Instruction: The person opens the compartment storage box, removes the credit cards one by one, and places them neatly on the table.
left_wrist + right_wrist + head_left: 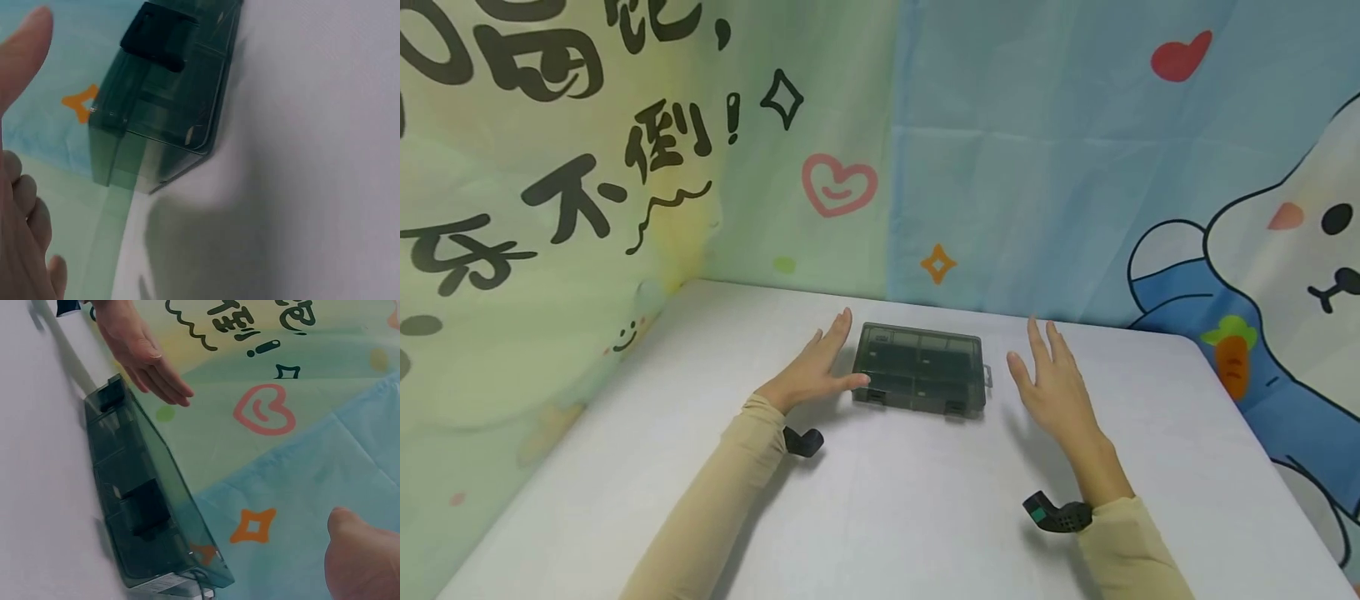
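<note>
A dark translucent plastic compartment box [921, 371] with a closed lid lies flat on the white table. Two latches show on its near side, and a small loop sticks out at its right end. My left hand [822, 364] is at the box's left end, fingers extended and thumb pointing toward it; the left wrist view shows a gap between thumb [25, 53] and box. To the right of the box, my right hand [1056, 389] is raised with fingers spread, apart from it and holding nothing. What the box contains is too dark to tell.
The white table [925, 517] reaches back to a printed cloth backdrop [1000, 167] with hearts, writing and a cartoon animal. A black wrist device [805, 442] sits at the left wrist, another black device [1058, 513] at the right.
</note>
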Demonstrator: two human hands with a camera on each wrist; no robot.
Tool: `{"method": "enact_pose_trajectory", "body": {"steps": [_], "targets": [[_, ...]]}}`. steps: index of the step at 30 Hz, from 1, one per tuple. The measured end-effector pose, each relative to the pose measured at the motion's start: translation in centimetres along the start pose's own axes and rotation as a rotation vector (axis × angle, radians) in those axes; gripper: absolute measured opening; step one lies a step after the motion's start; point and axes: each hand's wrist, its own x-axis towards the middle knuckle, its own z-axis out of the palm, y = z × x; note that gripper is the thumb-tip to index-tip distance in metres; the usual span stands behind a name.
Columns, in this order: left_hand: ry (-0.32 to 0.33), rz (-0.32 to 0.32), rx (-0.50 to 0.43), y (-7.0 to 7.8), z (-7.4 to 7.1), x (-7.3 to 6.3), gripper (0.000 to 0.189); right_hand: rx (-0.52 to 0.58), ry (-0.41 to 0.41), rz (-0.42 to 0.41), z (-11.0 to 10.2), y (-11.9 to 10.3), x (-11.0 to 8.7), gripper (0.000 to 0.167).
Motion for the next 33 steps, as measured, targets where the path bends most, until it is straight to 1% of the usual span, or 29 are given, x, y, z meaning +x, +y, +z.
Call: {"method": "enact_pose_trajectory", "body": {"steps": [5,7,9,13,19,22,26,30,33], "targets": [[-0.038,0.002,-0.149,-0.5,0.9,0.1,0.122,-0.001,-0.053,0.03,0.5,-0.1,-0.4,0.072],[-0.052,-0.018,-0.207,-0.7,1.3,0.0,0.124,0.008,-0.08,0.045,0.6,-0.2,-0.6,0.073],[-0.064,-0.04,-0.243,-0.8,1.7,-0.2,0.126,0.017,-0.109,0.052,0.8,-0.4,-0.6,0.073],[-0.074,-0.046,-0.24,-1.1,2.4,-0.2,0.129,0.028,-0.153,0.041,1.3,-0.7,-0.7,0.074],[-0.07,-0.043,-0.223,-1.4,3.2,0.1,0.128,0.035,-0.188,0.044,1.4,-0.9,-1.4,0.075],[-0.089,-0.057,-0.2,-1.4,3.5,0.2,0.126,0.041,-0.201,0.056,1.5,-0.8,-2.0,0.075],[-0.125,-0.098,-0.15,-1.4,3.6,0.1,0.123,0.064,-0.217,0.076,1.8,-0.7,-2.6,0.075],[-0.123,-0.119,-0.134,-1.2,3.6,0.0,0.12,0.103,-0.207,0.081,2.1,-1.2,-2.9,0.075],[-0.113,-0.12,-0.136,-1.2,3.6,0.0,0.12,0.151,-0.167,0.074,2.2,-1.9,-3.0,0.071]]}}
